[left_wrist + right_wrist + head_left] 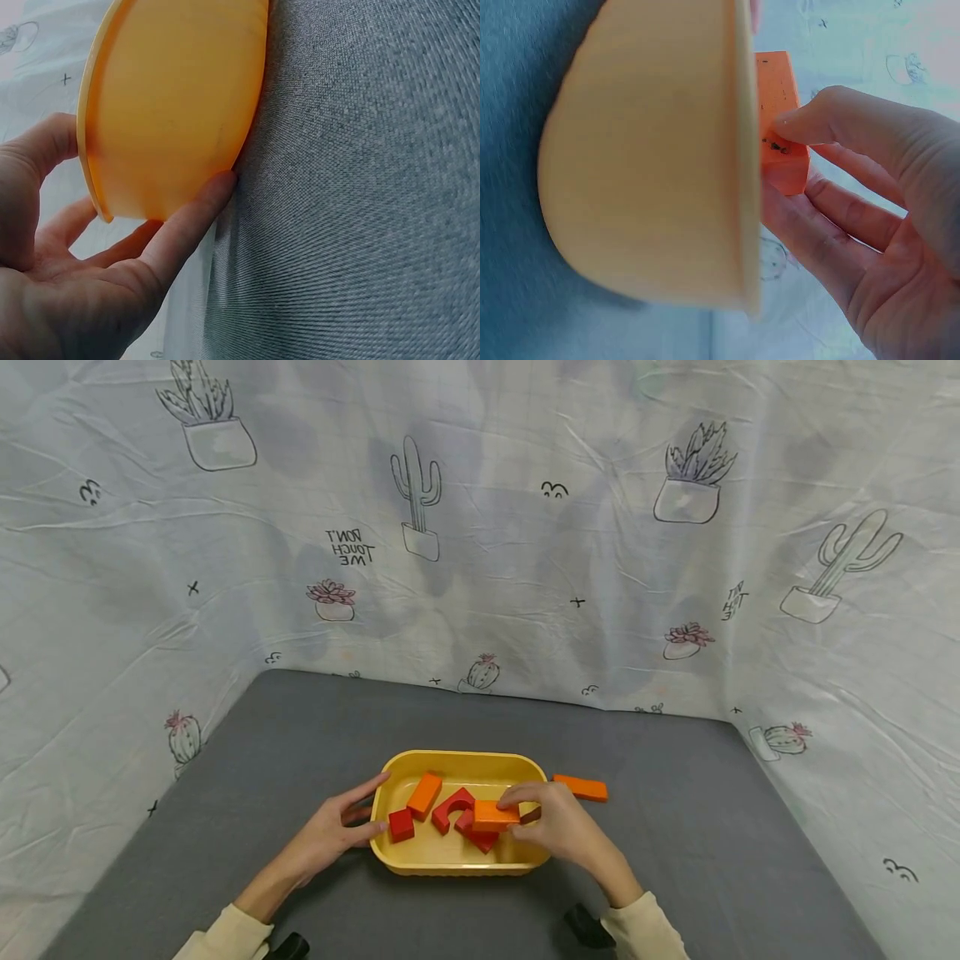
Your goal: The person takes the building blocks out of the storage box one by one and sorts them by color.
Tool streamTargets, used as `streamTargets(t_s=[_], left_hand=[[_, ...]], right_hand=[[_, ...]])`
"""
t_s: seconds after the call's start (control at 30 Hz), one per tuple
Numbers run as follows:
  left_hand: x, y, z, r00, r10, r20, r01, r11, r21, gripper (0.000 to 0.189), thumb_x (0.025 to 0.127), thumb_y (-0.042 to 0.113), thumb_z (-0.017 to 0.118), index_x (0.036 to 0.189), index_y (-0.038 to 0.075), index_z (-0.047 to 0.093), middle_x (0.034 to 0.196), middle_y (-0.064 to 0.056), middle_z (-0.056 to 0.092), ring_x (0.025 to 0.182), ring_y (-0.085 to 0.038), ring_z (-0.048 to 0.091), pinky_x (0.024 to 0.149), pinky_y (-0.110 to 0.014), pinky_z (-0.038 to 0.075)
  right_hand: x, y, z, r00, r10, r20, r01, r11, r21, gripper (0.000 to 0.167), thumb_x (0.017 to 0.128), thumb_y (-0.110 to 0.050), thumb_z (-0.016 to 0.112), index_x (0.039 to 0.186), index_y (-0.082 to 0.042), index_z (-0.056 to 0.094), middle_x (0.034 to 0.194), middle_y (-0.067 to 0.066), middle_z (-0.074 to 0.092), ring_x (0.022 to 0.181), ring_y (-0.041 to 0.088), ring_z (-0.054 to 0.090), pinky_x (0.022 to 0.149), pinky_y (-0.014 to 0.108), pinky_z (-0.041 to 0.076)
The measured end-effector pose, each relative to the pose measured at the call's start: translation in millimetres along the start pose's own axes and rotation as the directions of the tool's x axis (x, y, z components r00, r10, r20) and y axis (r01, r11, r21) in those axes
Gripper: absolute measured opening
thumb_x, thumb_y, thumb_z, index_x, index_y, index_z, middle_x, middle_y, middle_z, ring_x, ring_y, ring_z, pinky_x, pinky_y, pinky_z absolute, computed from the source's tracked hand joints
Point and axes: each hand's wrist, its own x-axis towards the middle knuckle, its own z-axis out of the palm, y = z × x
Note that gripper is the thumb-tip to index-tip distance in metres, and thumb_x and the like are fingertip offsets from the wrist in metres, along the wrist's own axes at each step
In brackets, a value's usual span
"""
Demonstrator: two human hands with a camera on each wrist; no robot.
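Note:
A yellow plastic tub (459,869) stands on the grey surface, with several red and orange blocks inside. My left hand (330,835) holds its left end, thumb and fingers spread around the wall and rim; in the left wrist view a fingertip reaches the base. Between thumb and fingers my right hand (558,822) pinches an orange block (492,816) over the right part of the tub. Part of a red block (483,841) shows beneath it. To the left lie a red arch block (453,806), an orange rectangular block (424,795) and a red cube (401,825).
Outside the tub, just past its right end, another orange block (581,788) lies on the grey tabletop (420,706). A white sheet (495,527) printed with potted plants hangs behind and along both sides.

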Motion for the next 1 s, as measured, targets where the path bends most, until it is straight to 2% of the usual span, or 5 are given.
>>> streamTargets(t_s=[0.23, 0.4, 0.7, 1.0], left_hand=[[1.8, -0.6, 1.3, 0.999, -0.020, -0.034, 0.020, 1.000, 0.004, 0.074, 0.088, 0.010, 0.073, 0.153, 0.019, 0.038, 0.157, -0.020, 0.026, 0.125, -0.040, 0.049, 0.081, -0.040, 0.058], [2.5, -0.8, 1.6, 0.999, -0.023, -0.041, 0.023, 1.000, 0.003, 0.075, 0.087, 0.010, 0.074, 0.152, 0.019, 0.038, 0.157, -0.020, 0.026, 0.126, -0.040, 0.048, 0.081, -0.040, 0.058], [1.8, -0.9, 1.9, 0.999, -0.032, -0.041, 0.032, 0.999, 0.001, 0.075, 0.088, 0.012, 0.074, 0.153, 0.019, 0.038, 0.157, -0.019, 0.026, 0.126, -0.040, 0.048, 0.082, -0.040, 0.058], [1.8, 0.4, 1.3, 0.999, -0.030, -0.028, 0.030, 0.999, -0.015, 0.075, 0.088, 0.012, 0.074, 0.153, 0.018, 0.037, 0.157, -0.020, 0.025, 0.126, -0.041, 0.048, 0.082, -0.041, 0.058]], right_hand=[[-7.2, 6.1, -15.9, 0.999, 0.019, -0.030, -0.020, 1.000, -0.010, 0.027, 0.079, 0.002, 0.077, 0.103, -0.010, 0.076, 0.108, 0.001, 0.070, 0.098, 0.018, 0.065, 0.074, 0.022, 0.057], [-11.9, 10.6, -26.7, 0.998, 0.041, -0.041, -0.039, 0.998, 0.044, 0.029, 0.080, 0.006, 0.074, 0.105, -0.007, 0.075, 0.111, 0.004, 0.069, 0.100, 0.022, 0.066, 0.077, 0.028, 0.058], [-19.7, 22.3, -42.7, 0.997, -0.021, -0.078, 0.023, 0.999, 0.026, 0.031, 0.080, 0.006, 0.074, 0.107, -0.009, 0.076, 0.114, 0.006, 0.069, 0.101, 0.024, 0.066, 0.077, 0.033, 0.059], [-37.6, 34.9, -62.7, 0.986, 0.038, -0.165, -0.038, 0.999, 0.004, 0.031, 0.077, 0.010, 0.075, 0.104, -0.007, 0.076, 0.115, 0.010, 0.069, 0.103, 0.031, 0.065, 0.075, 0.031, 0.059]])
